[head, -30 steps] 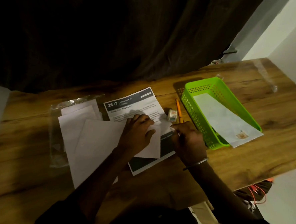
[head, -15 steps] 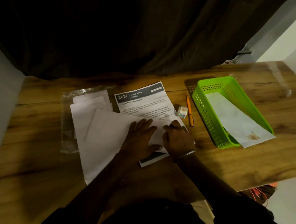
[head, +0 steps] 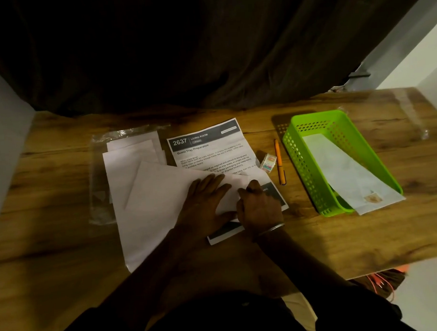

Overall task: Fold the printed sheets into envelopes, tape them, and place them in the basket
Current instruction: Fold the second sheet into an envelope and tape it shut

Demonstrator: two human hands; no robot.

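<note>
One cam only, head-mounted, wide-angle. It looked fwd and steeply down over the wooden counter (head: 344, 237) from the near edge, close in, arms entering from bottom of frame. Dark curtain (head: 205, 51) filled the top. No 2nd view, so no shared area.

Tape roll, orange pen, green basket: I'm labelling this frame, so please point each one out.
Tape roll (head: 268, 163), head view, its patterned side.
Orange pen (head: 279, 159), head view, mid-barrel.
Green basket (head: 300, 161), head view, its perforated left wall.
</note>
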